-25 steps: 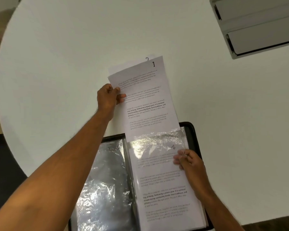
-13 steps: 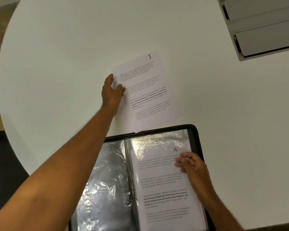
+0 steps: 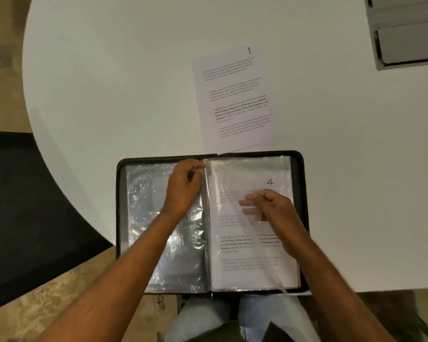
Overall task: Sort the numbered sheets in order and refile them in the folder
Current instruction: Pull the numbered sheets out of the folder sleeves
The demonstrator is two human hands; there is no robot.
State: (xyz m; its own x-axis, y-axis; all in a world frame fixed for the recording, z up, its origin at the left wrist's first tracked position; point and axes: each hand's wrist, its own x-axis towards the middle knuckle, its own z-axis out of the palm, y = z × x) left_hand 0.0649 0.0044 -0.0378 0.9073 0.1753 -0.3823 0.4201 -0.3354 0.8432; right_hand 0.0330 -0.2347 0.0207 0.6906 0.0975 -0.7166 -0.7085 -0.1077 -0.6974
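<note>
Left hand (image 3: 183, 185) pinches the sleeve (image 3: 247, 169) open so right hand (image 3: 272, 211), curled on sheet 4 (image 3: 247, 243), can pull it.

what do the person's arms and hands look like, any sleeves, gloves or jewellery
Both forearms are bare from the bottom edge of the picture to the wrist: no sleeves show. The left hand and right hand wear no gloves, and no watch, ring or bracelet shows on either.
</note>
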